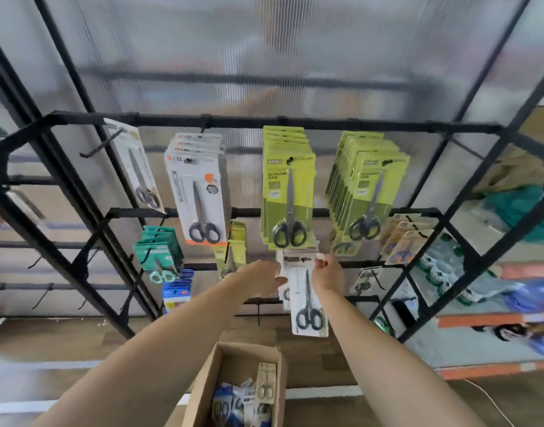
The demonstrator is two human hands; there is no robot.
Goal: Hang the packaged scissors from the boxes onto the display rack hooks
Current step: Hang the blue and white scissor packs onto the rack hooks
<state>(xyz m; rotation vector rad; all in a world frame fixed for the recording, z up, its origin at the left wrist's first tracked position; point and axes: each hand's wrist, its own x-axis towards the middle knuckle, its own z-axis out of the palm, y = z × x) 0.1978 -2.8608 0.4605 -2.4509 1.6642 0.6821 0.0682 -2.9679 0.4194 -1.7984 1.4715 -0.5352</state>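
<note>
- Two hands hold one white scissors pack (307, 298) just below the green packs (287, 186) on the display rack (264, 121); its hook is hidden.
- Left hand (263, 277) and right hand (327, 271) fingers pinch its top edges.
- Below them, an open cardboard box (233, 359), cut off by the frame, holds more packs (249, 399).

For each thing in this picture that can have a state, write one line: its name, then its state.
Left hand: grips the white scissors pack's left edge.
Right hand: pinches the pack's top.
White scissors pack: held at the rack, below the green packs.
Green scissors packs: hanging on hooks.
Cardboard box: open, packs inside.
Upper-left hook: bare.
</note>
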